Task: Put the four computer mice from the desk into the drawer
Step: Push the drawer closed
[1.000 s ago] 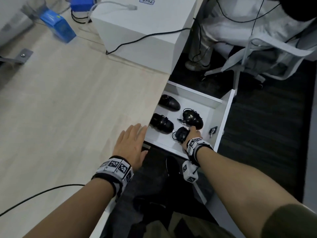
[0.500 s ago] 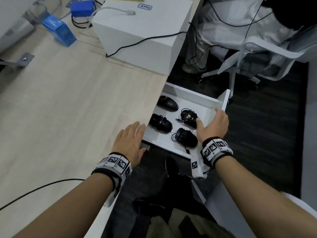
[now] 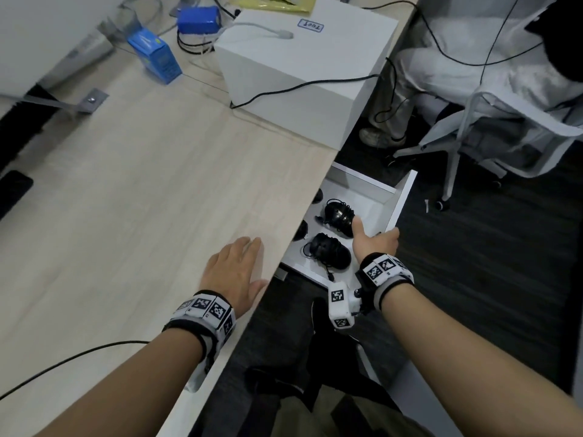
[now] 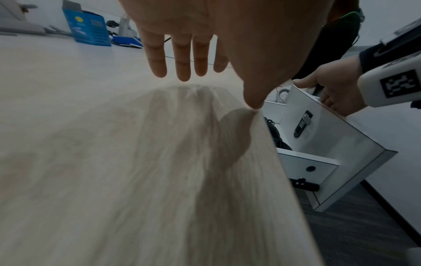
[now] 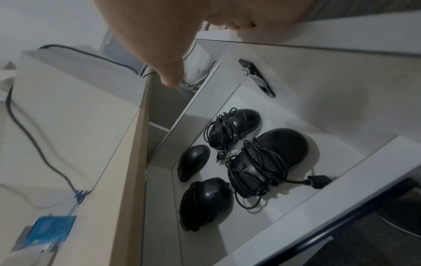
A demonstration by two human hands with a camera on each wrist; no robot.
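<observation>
The white drawer stands partly open under the desk edge. Four black mice lie inside it in the right wrist view: two cord-wrapped ones, a plain one and another wrapped one. In the head view two mice show fully, and the other two are mostly hidden under the desk. My right hand grips the top edge of the drawer front, fingers curled over it, thumb pointing inward. My left hand rests flat and empty on the wooden desk.
A white box with a black cable across it stands at the desk's far edge, with blue boxes behind. A seated person and a white chair are beyond the drawer. Dark floor lies to the right.
My right hand left the mouse in the drawer and took hold of the drawer front. The drawer has slid partway in under the desk. The left hand stayed put.
</observation>
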